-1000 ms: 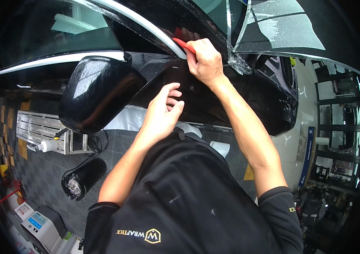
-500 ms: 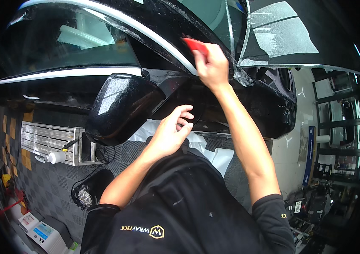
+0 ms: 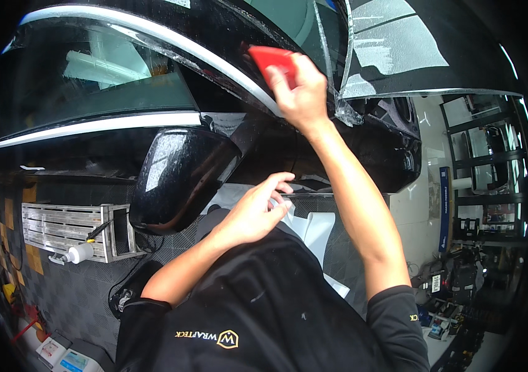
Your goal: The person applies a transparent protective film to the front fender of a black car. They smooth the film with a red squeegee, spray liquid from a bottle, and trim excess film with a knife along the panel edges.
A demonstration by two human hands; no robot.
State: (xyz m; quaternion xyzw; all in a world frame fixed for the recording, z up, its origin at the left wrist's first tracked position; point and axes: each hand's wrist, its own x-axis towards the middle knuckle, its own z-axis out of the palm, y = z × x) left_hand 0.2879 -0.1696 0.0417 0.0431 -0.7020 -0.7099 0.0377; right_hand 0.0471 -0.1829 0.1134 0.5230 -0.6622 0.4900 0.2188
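My right hand [image 3: 304,93] is closed round a red squeegee [image 3: 271,61], whose edge lies at the black roof pillar [image 3: 230,46] of a wet black car. Below the squeegee curves a silver window trim [image 3: 171,38]. My left hand [image 3: 261,211] hangs in front of my body with its fingers loosely curled and apart, holding nothing. Left of that hand is the car's black side mirror [image 3: 183,173], wet on top. Clear film [image 3: 349,110] is bunched at the corner by the bonnet, right of my right wrist.
A slatted metal step bench [image 3: 62,224] stands on the tiled floor at the left, a white spray bottle [image 3: 80,253] beside it. White sheet material [image 3: 313,229] lies below the car. Shelving [image 3: 487,167] and equipment [image 3: 462,282] line the right side.
The red squeegee has moved left and slightly up along the pillar, and has turned to show more of its flat face. My left hand has dropped a little. The view has shifted.
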